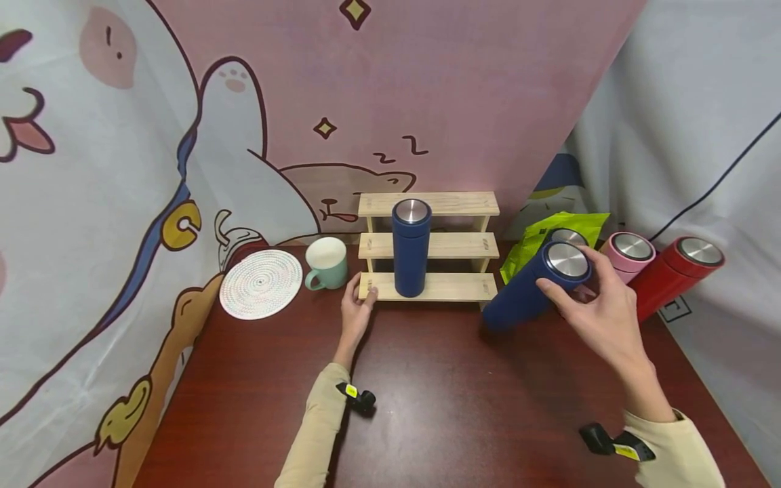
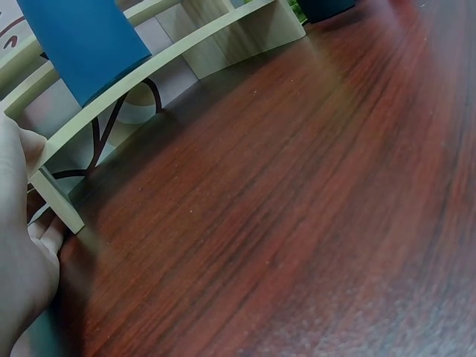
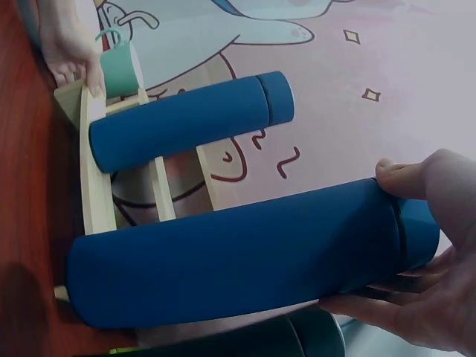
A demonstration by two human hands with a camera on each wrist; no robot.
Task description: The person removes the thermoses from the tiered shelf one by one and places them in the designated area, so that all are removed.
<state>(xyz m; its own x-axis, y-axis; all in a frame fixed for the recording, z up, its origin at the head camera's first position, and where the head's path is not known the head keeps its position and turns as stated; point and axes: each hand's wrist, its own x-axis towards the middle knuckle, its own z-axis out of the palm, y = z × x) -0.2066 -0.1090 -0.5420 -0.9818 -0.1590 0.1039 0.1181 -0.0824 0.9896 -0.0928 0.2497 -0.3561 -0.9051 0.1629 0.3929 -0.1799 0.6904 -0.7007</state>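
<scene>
A three-tier wooden shelf rack (image 1: 454,287) stands at the back of the table. My left hand (image 1: 356,305) grips the left end of its lowest board, thumb on top; in the left wrist view the fingers reach around the end support (image 2: 59,202). One blue thermos bottle (image 1: 410,261) with a steel-topped lid stands upright on that lowest board, left of its middle. My right hand (image 1: 601,315) holds a second blue thermos bottle (image 3: 238,256) around its lid end, right of the rack. This bottle leans, with its base toward the rack's right end.
Behind the held bottle are another steel-lidded bottle (image 1: 566,236) and a bright green bag (image 1: 586,220). A pink bottle (image 1: 631,252) and a red bottle (image 1: 668,278) stand farther right. Left of the rack are a mint-green mug (image 1: 332,274) and a round woven mat (image 1: 260,285).
</scene>
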